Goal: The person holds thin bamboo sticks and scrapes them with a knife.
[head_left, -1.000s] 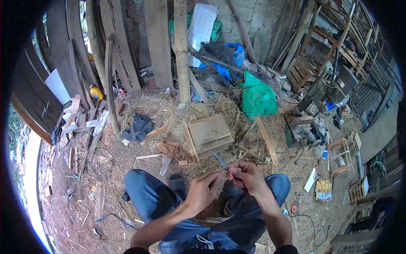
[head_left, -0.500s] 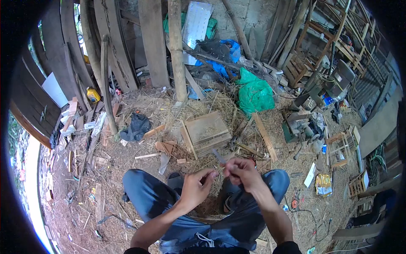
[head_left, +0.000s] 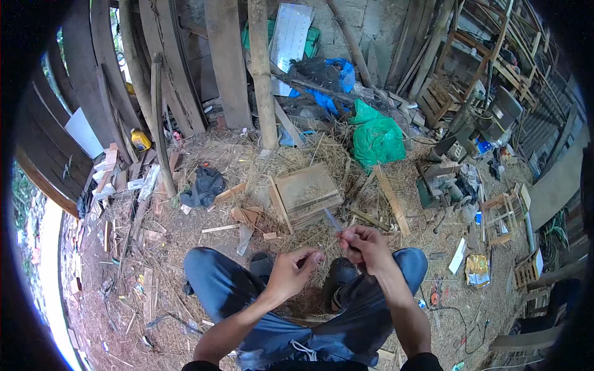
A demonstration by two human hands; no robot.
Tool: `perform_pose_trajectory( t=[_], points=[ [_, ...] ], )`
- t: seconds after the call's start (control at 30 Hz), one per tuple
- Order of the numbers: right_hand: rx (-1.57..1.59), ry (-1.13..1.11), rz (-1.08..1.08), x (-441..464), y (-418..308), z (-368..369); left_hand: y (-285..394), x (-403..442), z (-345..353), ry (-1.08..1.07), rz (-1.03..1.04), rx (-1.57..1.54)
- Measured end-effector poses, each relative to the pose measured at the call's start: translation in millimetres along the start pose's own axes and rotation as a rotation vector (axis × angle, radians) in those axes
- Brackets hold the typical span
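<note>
Above my lap, my right hand (head_left: 366, 247) is closed on a thin, pale blade-like strip (head_left: 333, 220), which points up and to the left from the fingers. My left hand (head_left: 292, 272) is to its left, with thumb and fingertips pressed together. Whatever those fingertips hold is too small to make out. A gap separates the two hands. Just beyond them, a wooden box (head_left: 307, 188) lies on the straw-covered ground.
A green bag (head_left: 377, 141) sits beyond the box, with a plank (head_left: 391, 201) to its right. Dark cloth (head_left: 204, 187) lies left of the box. An upright pole (head_left: 262, 74) stands behind. Wood scraps litter the ground.
My hands have moved farther apart. The strip in my right hand has shifted slightly right and up since half a second ago. The view has also shifted a little.
</note>
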State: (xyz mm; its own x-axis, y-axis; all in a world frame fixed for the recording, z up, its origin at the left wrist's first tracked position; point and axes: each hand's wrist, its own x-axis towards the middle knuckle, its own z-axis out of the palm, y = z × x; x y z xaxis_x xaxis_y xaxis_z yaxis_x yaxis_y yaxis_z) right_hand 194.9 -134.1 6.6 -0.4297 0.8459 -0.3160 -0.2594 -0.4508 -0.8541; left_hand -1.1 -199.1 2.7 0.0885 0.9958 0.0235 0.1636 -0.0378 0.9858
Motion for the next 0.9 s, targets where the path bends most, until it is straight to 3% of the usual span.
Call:
perform_pose_trajectory(
  t=[0.13, 0.23, 0.3, 0.37, 0.43, 0.5, 0.57, 0.73, 0.9],
  points=[
    [-0.014, 0.018, 0.019, -0.6, -5.0, -10.0, 9.6, -3.1, -2.8, -0.004, 0.009, 0.116],
    [-0.021, 0.155, -0.110, 3.3, -14.2, -25.0, 6.6, -4.7, -1.0, 0.035, 0.092, 0.210],
    [0.081, 0.241, -0.174, 4.0, -24.2, -41.2, 11.0, -8.0, -5.7, 0.018, -0.077, 0.166],
    [0.094, 0.216, -0.196, 2.2, -24.4, -42.0, -7.6, -1.1, -5.0, 0.029, -0.052, 0.053],
    [-0.172, 0.202, -0.142, -5.8, -21.9, -17.0, -15.6, 4.2, -0.1, 0.036, -0.026, -0.066],
    [-0.119, 0.113, -0.106, -10.5, -10.8, 4.4, -15.6, 7.6, 5.0, -0.018, -0.153, -0.194],
    [-0.089, -0.087, -0.047, -6.6, 4.7, 10.5, -15.4, 7.3, 9.7, -0.043, -0.151, -0.184],
    [-0.076, -0.062, -0.029, -4.3, 1.6, 3.6, -8.3, 2.4, 4.1, -0.113, -0.112, -0.173],
    [-0.004, -0.035, -0.069, -3.4, -8.6, -4.4, 0.3, 3.5, 0.2, -0.178, -0.225, -0.154]
  ],
)
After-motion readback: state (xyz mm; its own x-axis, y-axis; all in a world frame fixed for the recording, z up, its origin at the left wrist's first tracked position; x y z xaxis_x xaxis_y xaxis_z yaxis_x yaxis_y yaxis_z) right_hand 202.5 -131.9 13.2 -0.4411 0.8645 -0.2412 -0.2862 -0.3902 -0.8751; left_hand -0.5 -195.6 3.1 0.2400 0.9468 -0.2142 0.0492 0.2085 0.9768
